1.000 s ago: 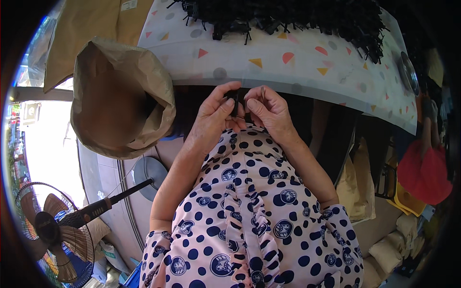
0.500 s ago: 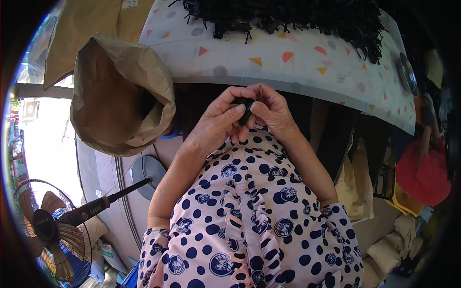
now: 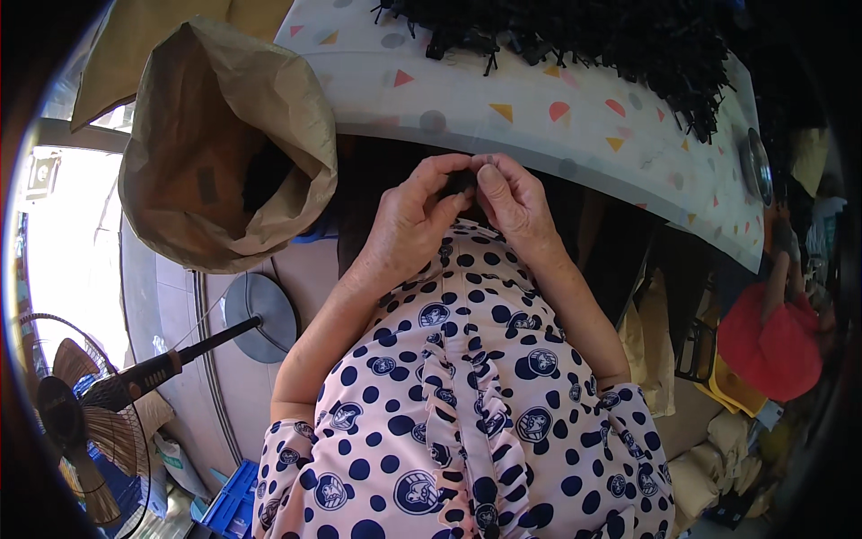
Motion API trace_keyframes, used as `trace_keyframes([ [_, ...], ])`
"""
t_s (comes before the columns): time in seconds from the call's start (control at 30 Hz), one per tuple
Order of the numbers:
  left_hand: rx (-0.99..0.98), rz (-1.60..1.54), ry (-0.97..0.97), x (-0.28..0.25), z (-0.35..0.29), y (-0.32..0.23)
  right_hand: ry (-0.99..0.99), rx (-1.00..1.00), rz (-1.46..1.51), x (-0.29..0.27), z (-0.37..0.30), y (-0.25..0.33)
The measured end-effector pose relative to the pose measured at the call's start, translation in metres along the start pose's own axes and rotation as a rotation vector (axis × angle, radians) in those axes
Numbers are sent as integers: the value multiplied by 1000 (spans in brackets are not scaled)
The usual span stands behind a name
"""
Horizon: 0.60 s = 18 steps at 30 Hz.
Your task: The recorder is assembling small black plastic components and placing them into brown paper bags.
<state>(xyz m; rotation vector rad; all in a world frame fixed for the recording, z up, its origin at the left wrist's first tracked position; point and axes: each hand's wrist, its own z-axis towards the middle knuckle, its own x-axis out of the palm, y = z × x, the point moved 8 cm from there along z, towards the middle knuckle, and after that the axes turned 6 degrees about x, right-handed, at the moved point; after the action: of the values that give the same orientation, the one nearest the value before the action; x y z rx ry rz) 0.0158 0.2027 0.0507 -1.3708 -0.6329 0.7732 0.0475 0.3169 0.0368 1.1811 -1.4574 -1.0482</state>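
Note:
My left hand (image 3: 415,211) and my right hand (image 3: 514,205) meet in front of my body, just below the table's near edge, fingertips touching. Between them is a small black part (image 3: 459,185), mostly covered by the fingers, so its exact shape cannot be made out. The left thumb and fingers close round it. The right thumb lies against its bent fingers beside the part. On the table, a large heap of small black parts with thin prongs (image 3: 575,40) spreads along the far side.
A patterned cloth covers the table (image 3: 521,112). An open brown paper sack (image 3: 314,144) stands to the left, dark things inside. Lower left is a fan (image 3: 63,409) with its round base (image 3: 260,314). At right, a person in red (image 3: 770,341) sits near a yellow crate (image 3: 732,382).
The black part, plainer to see before, is now more hidden between my fingers. My right thumb has moved up. The whole view has shifted slightly.

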Motion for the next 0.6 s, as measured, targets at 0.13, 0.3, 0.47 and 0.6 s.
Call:
trace_keyframes([
  [0.13, 50, 36, -139, -16, -2, -6, 15, 135, 31, 17, -6, 1],
  [0.3, 80, 96, -143, -16, -2, 2, 65, 141, 15, 32, -4, -2],
  [0.47, 127, 87, -168, -16, -1, -2, 49, 121, -1, 30, -3, 0],
  [0.6, 141, 135, -157, -13, -1, -5, 51, 137, 26, 29, -4, -2],
])
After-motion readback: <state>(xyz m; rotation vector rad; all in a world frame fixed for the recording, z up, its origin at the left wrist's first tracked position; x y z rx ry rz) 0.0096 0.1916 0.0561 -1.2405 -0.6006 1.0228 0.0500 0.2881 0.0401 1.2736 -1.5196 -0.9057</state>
